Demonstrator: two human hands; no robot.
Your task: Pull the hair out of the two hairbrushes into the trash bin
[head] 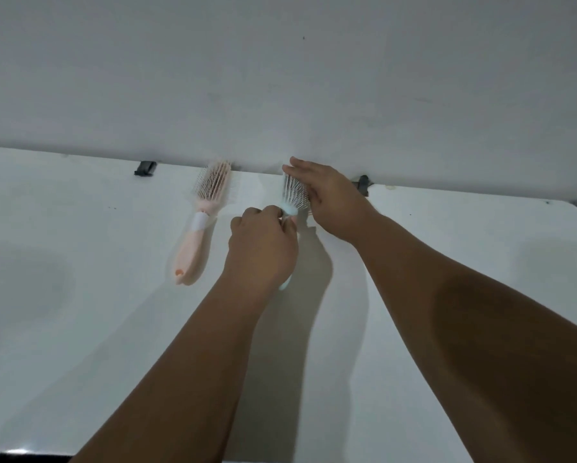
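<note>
The left hand [263, 248] is wrapped in a fist around the handle of the blue hairbrush [292, 198], with the handle's end just showing below the heel of the hand. The brush's long axis runs from the left fist up and away toward the wall [280, 78], nearly in line with the left forearm. The bristled head projects directly beyond the left knuckles.

The right hand [327, 195] lies flat and loosely spread over the right side of the bristled head, fingers extended toward the wall and resting on or against the bristles. It encloses nothing visible; whether the fingertips have caught any hair cannot be told. No hair is discernible on the bristles at this resolution.

The relation governing the coming move: the head lies between the two hands, ahead of the left and under the fingers of the right. The right hand is therefore the nearer one for stripping, and a pull is likely to run along the bristles, away from the fist.

The pink hairbrush [202, 222] lies free on the white table [80, 329], to the left of the left hand and roughly parallel to the blue one, head toward the wall, bristles up. Neither hand touches it.

No trash bin or other container is in view, so its direction from the hands cannot be stated. Judged from this, both brushes remain to be cleaned.
</note>
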